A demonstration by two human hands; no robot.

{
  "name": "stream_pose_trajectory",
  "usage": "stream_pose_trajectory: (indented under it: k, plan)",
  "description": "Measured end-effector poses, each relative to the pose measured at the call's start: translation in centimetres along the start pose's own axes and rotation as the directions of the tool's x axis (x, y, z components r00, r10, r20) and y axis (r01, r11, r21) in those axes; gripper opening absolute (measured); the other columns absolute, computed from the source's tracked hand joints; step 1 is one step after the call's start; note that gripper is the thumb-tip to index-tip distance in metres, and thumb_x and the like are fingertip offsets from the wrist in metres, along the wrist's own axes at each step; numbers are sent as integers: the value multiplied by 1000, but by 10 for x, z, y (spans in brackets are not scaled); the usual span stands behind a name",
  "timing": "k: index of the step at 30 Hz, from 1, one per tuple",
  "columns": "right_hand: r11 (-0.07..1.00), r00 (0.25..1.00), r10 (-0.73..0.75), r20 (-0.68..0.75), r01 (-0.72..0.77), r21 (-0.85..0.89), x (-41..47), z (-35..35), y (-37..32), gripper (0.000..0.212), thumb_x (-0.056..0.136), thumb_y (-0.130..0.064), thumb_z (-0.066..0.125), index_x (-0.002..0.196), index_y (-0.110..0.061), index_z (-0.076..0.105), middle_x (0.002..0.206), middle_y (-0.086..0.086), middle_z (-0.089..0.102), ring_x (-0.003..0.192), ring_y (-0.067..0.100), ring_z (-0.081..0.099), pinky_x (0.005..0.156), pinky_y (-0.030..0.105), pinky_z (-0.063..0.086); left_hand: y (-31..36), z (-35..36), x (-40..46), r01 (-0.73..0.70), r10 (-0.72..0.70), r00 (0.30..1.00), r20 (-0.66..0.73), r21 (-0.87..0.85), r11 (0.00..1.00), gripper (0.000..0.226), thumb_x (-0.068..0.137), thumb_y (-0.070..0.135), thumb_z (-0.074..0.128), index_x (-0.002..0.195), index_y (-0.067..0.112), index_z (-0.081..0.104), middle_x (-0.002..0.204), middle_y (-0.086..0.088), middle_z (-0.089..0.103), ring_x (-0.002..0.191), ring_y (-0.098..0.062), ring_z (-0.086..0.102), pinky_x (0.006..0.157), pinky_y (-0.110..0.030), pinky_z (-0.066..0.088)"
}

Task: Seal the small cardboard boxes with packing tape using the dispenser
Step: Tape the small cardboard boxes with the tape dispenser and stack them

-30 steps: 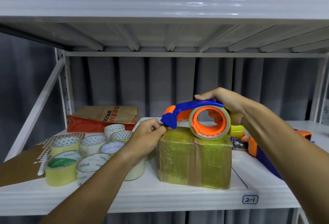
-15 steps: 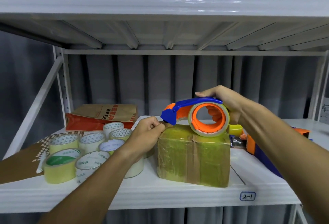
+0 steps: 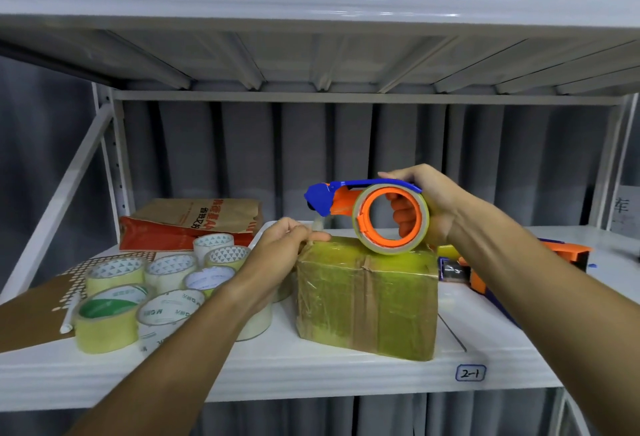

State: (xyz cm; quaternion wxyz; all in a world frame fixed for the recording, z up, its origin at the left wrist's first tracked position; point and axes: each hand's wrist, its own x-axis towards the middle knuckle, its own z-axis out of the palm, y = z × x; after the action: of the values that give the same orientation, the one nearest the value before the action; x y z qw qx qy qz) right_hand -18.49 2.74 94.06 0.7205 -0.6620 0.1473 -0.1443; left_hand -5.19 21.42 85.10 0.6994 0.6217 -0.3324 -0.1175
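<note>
Right hand [image 3: 433, 207] grips dispenser [image 3: 367, 209] — nose pointing left; left hand [image 3: 289, 245] pinches tape [image 3: 317, 228].

Both arms are reaching forward, forearms converging. The left hand [image 3: 287, 245] is lying knuckles up, its fingers curled and its thumb and forefinger pinching a tape end. The right hand [image 3: 427, 205], higher and just to its right, is gripping a dispenser [image 3: 367, 209], fingers [image 3: 401, 214] curling through the roll's core.
</note>
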Motion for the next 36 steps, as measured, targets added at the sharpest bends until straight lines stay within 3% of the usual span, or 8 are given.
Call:
stream_pose_trajectory:
  k: [4,7,14,18,22,26,30,36]
  plan:
    - [1000,1000,-5,-24,5,-1,1,1,0,19,81,-29,66,69,-15,62,51,-2,51,38,8,40,38,21,37,1,3,0,-52,52,999,-8,33,998,25,101,37,57,122,30,45,97,1,79,95,-17,74,89,-37,56]
    - [1000,1000,-4,-25,4,-8,0,-2,3,31,80,-33,68,55,-15,63,55,-1,56,41,7,47,43,21,43,3,6,-2,-104,104,995,9,20,994,24,102,37,57,123,37,47,97,-1,79,94,-16,75,78,-30,58]
    - [1000,1000,-3,15,3,-9,-4,-3,2,37,81,-34,67,51,-14,63,55,-2,57,42,8,48,44,20,43,4,14,-2,-49,49,998,-33,8,999,26,103,39,52,100,17,65,98,1,79,97,-20,74,89,-38,57]
    - [1000,999,-18,30,18,-2,-5,-4,2,35,82,-34,67,55,-15,57,52,-3,48,42,7,38,41,21,35,4,16,0,-49,51,998,-38,62,997,24,100,34,60,91,14,69,98,4,79,93,-15,74,79,-29,58]
    - [999,999,-42,4,42,-19,-5,-4,5,38,81,-37,67,51,-16,57,55,-3,48,46,7,37,44,21,33,4,16,-1,-45,47,999,-18,97,994,24,99,30,62,94,8,69,98,7,78,87,-8,74,69,-19,57]
    - [993,997,-67,-25,64,-102,-5,2,2,38,81,-35,67,48,-18,58,51,-3,50,42,8,39,41,19,36,3,15,0,-30,33,999,-33,99,995,18,102,24,58,104,9,68,98,6,78,97,-16,73,83,-29,58]
    - [976,991,-99,-87,79,-201,-4,7,-1,31,79,-36,70,54,-17,64,56,0,56,43,8,45,40,20,40,5,14,4,13,-11,1000,-23,96,995,13,103,18,56,109,13,66,99,3,79,101,-20,73,99,-44,54]
    - [978,989,-126,-83,110,-178,-5,7,0,24,81,-37,70,81,-13,72,61,1,63,47,8,55,46,21,46,3,13,6,21,-21,1000,-2,63,998,9,102,13,57,99,8,64,97,0,79,104,-22,72,90,-36,56]
